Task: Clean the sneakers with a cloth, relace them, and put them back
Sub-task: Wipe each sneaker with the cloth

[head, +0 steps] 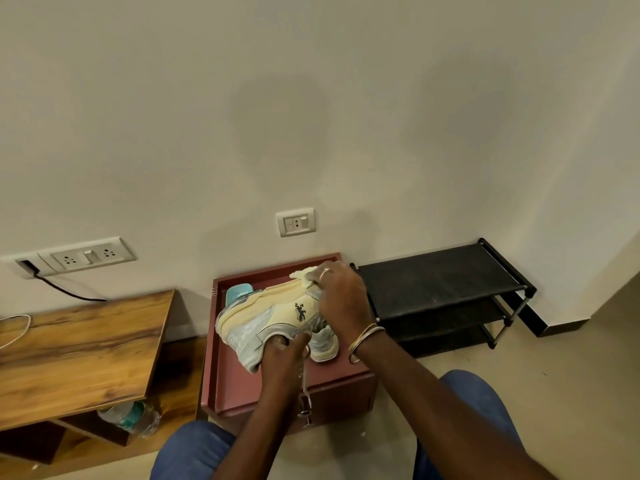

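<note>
A cream and light-blue sneaker (266, 315) is held on its side above the dark red cabinet (332, 379). My left hand (282, 356) grips it from below, fingers inside the opening, with a lace (304, 379) dangling beneath. My right hand (341, 296) presses a pale yellow cloth (306, 273) against the shoe's far end. A second sneaker (323, 344) stands on the cabinet top behind my hands, mostly hidden.
A black three-tier shoe rack (446, 282) stands against the wall at the right. A wooden table (79, 344) is at the left, with a plastic bottle (133, 417) underneath. Wall sockets (88, 256) and a cable sit above it. My knees are at the bottom.
</note>
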